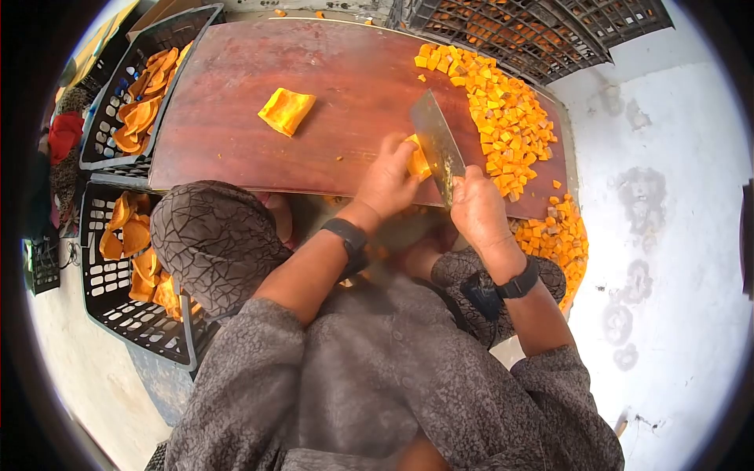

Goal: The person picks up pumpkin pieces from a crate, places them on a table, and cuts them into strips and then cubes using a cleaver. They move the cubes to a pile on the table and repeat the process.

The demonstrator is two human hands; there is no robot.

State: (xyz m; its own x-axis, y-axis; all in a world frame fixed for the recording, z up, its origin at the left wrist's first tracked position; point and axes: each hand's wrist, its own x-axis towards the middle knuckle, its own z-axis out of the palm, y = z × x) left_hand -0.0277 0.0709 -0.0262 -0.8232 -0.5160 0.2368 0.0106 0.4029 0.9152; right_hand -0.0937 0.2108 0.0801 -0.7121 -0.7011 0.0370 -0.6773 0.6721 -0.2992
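Near the front edge of the reddish-brown table [228, 102], my left hand [389, 182] grips a piece of orange pumpkin [419, 160]. My right hand [480, 210] is closed round the handle of a cleaver [437, 133], whose broad blade stands upright against the right side of that piece. Whether the edge has gone into the flesh is hidden. Another pumpkin slab [287, 111] lies by itself on the left half of the table. Right of the blade, a long heap of pumpkin cubes [506, 125] spreads along the table's right side.
Black crates of pumpkin pieces stand at the left, one farther back [98, 118] and one nearer [98, 284]. More cubes [559, 239] are piled below the table's right end. Dark crates [542, 35] stand behind the table. A pale wall [667, 133] bounds the right side.
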